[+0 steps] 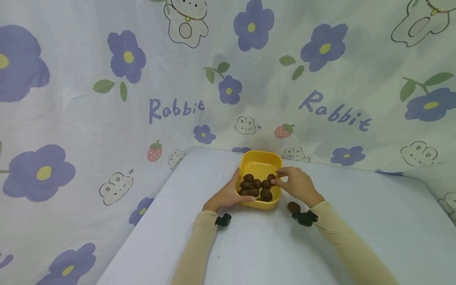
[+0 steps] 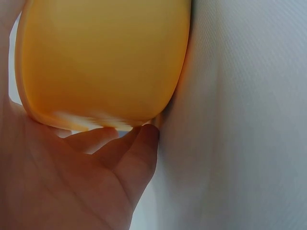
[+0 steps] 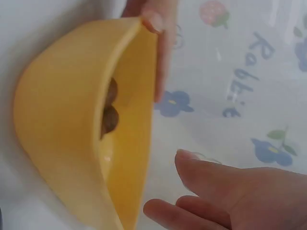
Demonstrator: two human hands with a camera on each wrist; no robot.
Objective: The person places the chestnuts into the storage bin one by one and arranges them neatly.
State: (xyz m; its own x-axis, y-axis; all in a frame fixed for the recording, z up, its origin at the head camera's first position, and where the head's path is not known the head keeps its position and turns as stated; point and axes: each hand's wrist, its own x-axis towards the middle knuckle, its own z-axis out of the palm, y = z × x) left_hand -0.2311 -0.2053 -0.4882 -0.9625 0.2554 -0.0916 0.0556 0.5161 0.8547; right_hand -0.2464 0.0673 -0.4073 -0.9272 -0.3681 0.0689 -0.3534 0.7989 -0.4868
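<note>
A yellow rounded box (image 1: pixel 263 156) stands on the white table, holding several round, brown, nut-like things (image 1: pixel 253 192). My left hand (image 1: pixel 227 196) grips the box on its left side, its thumb over the near rim. In the left wrist view its fingers (image 2: pixel 141 148) lie against the yellow wall. My right hand (image 1: pixel 297 184) is at the box's right rim, fingertips close to one brown piece (image 1: pixel 272 178). The right wrist view shows thumb and fingers apart, with nothing visible between them. Another brown piece (image 1: pixel 293 207) lies on the table by the right wrist.
A white cloth covers the table (image 1: pixel 249 249). Behind the box and on the left hangs a curtain (image 1: pixel 263 107) with purple flowers, rabbits and strawberries. Black wrist cameras (image 1: pixel 223 220) sit at both sleeves.
</note>
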